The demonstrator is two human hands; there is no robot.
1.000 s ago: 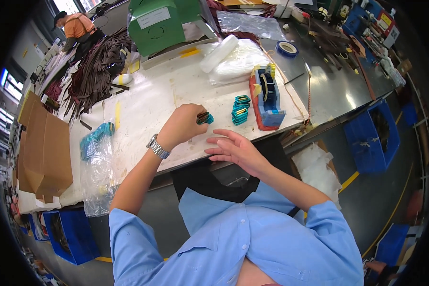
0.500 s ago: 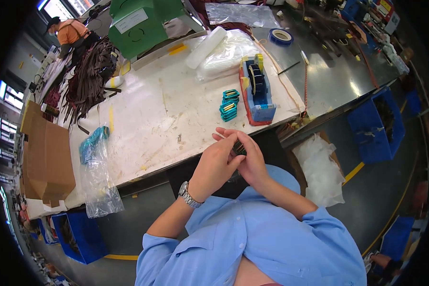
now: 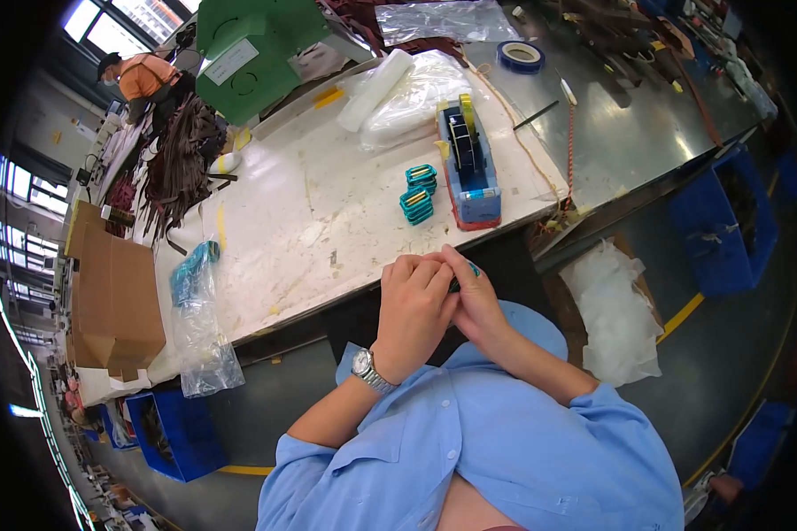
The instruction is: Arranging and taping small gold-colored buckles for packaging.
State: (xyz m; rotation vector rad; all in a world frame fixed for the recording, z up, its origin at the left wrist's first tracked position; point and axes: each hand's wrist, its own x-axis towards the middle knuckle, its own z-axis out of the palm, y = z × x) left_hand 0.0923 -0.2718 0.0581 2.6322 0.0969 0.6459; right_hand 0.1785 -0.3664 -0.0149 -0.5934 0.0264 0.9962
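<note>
My left hand (image 3: 412,305), with a watch at its wrist, and my right hand (image 3: 480,305) are closed together just off the table's front edge. Between them they grip a small stack of teal buckles (image 3: 475,269), mostly covered by my fingers. Past my hands, two short stacks of teal buckles (image 3: 416,205) with gold-coloured bars stand on the white tabletop (image 3: 274,239). A blue and red tape dispenser (image 3: 477,199) stands just to their right. More teal pieces (image 3: 190,273) lie at the left in a clear plastic bag (image 3: 208,354) that hangs over the edge.
An open cardboard box (image 3: 115,310) stands at the far left, near dark straps (image 3: 186,150). Behind are a green box (image 3: 266,53), clear bags (image 3: 425,102) and a blue tape roll (image 3: 520,57). Blue bins (image 3: 173,438) sit below. A co-worker (image 3: 142,78) bends over a bench.
My left fingers have curled further over the front of the held stack, and some teal now shows by my right fingers. The whole view has shifted slightly.
</note>
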